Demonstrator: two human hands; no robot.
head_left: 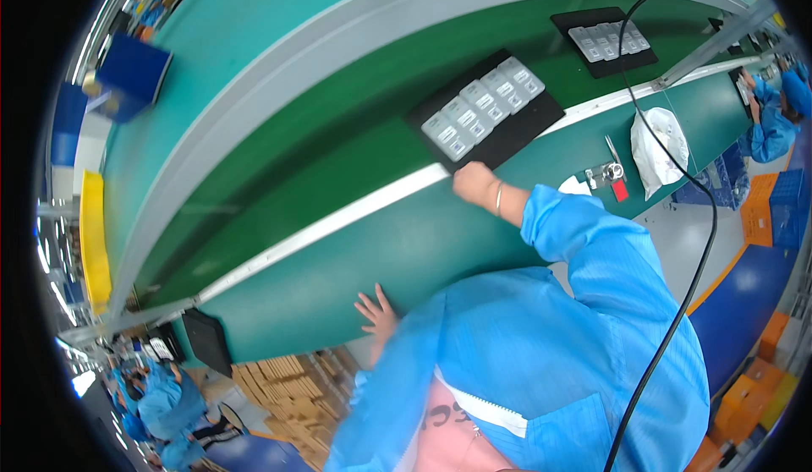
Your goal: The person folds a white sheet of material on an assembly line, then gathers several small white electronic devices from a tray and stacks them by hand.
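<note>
My right hand [479, 183], closed, is at the near corner of a flat black mat [529, 130]; its fingertips are partly hidden there. Two rows of small clear-lidded, pale boxes [482, 107] with white labels lie on that mat, on the green belt. Spread fingers show on my left hand [378, 313], which rests near the front edge of the teal table [313, 290] and holds nothing.
Further right, another black mat [606, 68] carries similar boxes. A white bag [660, 152], tweezers [612, 148] and a red piece [620, 189] lie on the table. A black cable [709, 248] hangs across the right side. People in blue work at both ends.
</note>
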